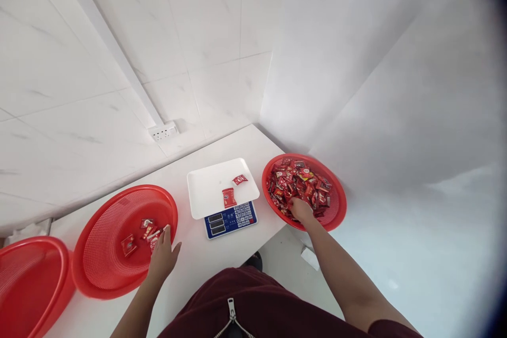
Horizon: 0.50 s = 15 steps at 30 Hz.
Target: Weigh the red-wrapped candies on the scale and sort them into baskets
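My right hand (pixel 301 210) reaches into a red basket (pixel 336 214) heaped with small red wrapped sweets (pixel 303 177). Its fingers are curled down among the wrappers, and what they grip is hidden. Over the near right side of another red basket (pixel 101 243) is my left hand (pixel 163 254), thumb spread away from the stretched fingers. A few wrapped sweets (pixel 129 245) lie in that basket, some close by those fingertips. Between the two baskets stands a digital scale (pixel 231 220) with a white tray (pixel 208 190). Two red wrapped sweets (pixel 228 198) rest on the tray.
A third red basket (pixel 59 274) stands at the far left, cut off by the frame. The white table (pixel 186 259) meets a tiled wall bearing a socket strip (pixel 163 131). A pale wall rises at the right, and a white object (pixel 310 258) lies on the floor.
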Tool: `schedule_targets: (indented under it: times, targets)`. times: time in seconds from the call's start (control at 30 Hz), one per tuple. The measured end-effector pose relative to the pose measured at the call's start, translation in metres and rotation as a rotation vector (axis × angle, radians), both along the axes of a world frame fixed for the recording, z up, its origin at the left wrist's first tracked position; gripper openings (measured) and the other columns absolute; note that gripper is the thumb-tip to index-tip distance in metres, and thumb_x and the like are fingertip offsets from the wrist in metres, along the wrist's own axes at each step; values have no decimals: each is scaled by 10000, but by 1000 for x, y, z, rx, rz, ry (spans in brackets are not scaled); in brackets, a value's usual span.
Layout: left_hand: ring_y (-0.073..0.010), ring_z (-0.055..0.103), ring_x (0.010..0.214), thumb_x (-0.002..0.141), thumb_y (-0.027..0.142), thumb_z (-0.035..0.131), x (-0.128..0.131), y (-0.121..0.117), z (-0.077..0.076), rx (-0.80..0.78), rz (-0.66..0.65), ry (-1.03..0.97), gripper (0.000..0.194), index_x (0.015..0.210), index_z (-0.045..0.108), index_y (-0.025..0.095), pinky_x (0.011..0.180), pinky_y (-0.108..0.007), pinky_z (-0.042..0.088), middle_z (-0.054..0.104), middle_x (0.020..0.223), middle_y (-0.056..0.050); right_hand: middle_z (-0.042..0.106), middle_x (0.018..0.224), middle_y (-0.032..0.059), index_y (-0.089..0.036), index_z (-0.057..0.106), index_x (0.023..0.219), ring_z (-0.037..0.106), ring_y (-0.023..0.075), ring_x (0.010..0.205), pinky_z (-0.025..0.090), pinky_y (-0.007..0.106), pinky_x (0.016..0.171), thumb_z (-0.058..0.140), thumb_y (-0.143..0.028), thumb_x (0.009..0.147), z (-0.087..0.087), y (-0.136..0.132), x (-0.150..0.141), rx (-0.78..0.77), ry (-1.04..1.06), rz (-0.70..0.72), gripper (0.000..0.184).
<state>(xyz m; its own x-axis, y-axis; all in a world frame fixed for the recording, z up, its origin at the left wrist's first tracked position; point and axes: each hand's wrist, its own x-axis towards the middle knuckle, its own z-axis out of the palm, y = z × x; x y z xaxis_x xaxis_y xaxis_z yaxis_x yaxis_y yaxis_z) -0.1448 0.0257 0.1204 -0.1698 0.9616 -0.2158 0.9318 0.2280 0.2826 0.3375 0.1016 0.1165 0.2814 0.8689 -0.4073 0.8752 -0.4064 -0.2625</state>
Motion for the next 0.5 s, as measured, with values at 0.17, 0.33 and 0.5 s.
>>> schedule_targets:
  times: [0.17, 0.33, 0.5]
  targets:
    - [-320, 344, 1318, 860, 349, 369, -3, 1, 2, 35, -10, -40, 577, 1367, 304, 80, 1031, -471, 343, 396, 1400, -214, 680, 1054, 100, -158, 649, 1017, 622, 229, 974, 436, 290, 803, 411, -99, 796, 16, 5, 9, 79, 14, -114, 330]
    - [-314, 298, 1349, 859, 349, 375, -6, -1, 0, 19, -58, -69, 587, 1380, 292, 91, 1070, -457, 303, 370, 1425, -196, 695, 982, 77, -164, 644, 1010, 643, 210, 878, 483, 297, 757, 470, -216, 792, 33, 7, -7, 274, 237, -322, 284]
    - [-283, 253, 1378, 840, 287, 408, -12, -7, -5, 12, -150, -83, 661, 1439, 170, 142, 1078, -432, 310, 360, 1449, -154, 701, 866, 60, -158, 641, 969, 652, 183, 794, 523, 296, 722, 519, -218, 749, 35, 18, -68, 406, 794, -454, 258]
